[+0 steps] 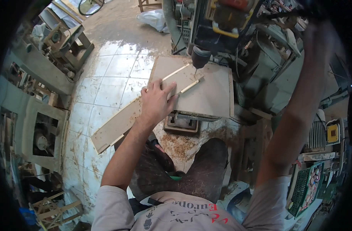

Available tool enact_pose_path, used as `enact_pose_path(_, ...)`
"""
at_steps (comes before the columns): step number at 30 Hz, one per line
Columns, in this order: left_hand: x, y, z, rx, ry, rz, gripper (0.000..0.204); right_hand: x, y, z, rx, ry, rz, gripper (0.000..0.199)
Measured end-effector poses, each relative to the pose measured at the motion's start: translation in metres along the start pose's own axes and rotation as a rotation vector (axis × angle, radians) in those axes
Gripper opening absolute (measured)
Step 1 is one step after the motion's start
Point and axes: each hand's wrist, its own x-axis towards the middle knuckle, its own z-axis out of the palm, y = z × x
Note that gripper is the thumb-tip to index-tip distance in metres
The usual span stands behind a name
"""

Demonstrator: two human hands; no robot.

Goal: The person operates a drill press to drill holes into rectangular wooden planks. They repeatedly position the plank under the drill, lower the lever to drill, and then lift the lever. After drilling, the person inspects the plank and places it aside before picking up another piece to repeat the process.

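My left hand (156, 99) bears down on a long, narrow wooden board (116, 125) with pale raised strips along its edges. Its fingers and thumb are curled across the board's width. The board lies at a slant, its far end on the drill press table (212, 96) and its near end jutting out to the left. Just above the far end, a thin bit points down from the drill chuck (200, 57). My right arm reaches up at the right; the right hand (320, 38) is dark and blurred near a black bar (287, 14), its fingers unreadable.
Sawdust (178, 146) covers the floor around the drill press base (181, 125). Dusty machines (41, 131) stand on the left. At the right are a green crate (305, 190) and a ribbed motor (316, 133). A white plastic bag (153, 20) lies beyond.
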Motion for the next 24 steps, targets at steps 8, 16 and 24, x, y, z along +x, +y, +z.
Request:
enact_pose_path(8,-0.003,-0.005,-0.006,-0.036,0.001,0.006,0.040,-0.071,-0.008,-0.027,-0.115,-0.316,0.191,0.055)
enact_pose_path(16,-0.037,0.005,-0.044,-0.416,-0.148,0.257,0.042,-0.273,0.021,-0.144,0.142,-0.367,0.881,0.052)
enact_pose_path(24,-0.051,0.076,-0.110,-1.137,-0.242,0.306,0.047,-0.197,-0.058,-0.126,0.527,-0.374,0.823,0.045)
